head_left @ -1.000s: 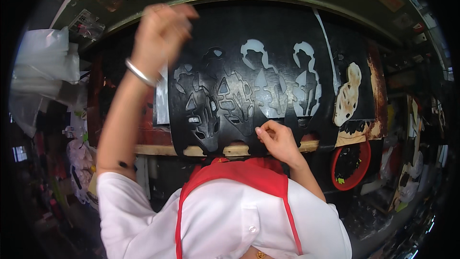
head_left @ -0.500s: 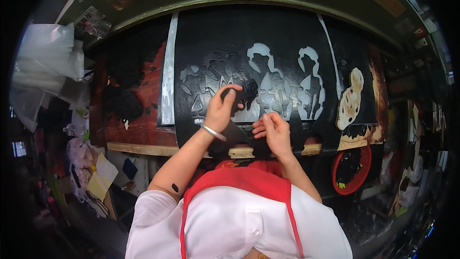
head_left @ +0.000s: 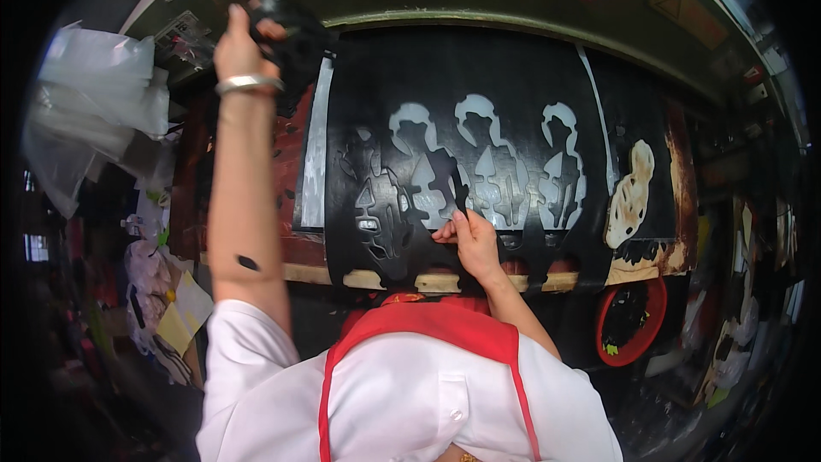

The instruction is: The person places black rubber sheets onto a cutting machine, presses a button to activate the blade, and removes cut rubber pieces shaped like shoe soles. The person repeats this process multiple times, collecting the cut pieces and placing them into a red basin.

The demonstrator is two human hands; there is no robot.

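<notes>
Fingers [head_left: 453, 224] pinch thin black cut piece [head_left: 446, 184] off matte perforated sheet [head_left: 462, 77]

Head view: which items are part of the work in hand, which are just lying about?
In hand:
left hand holding black cut-out pieces
right hand on black die-cut sheet

Lying about:
clear plastic bags
red round bin
yellow paper
</notes>
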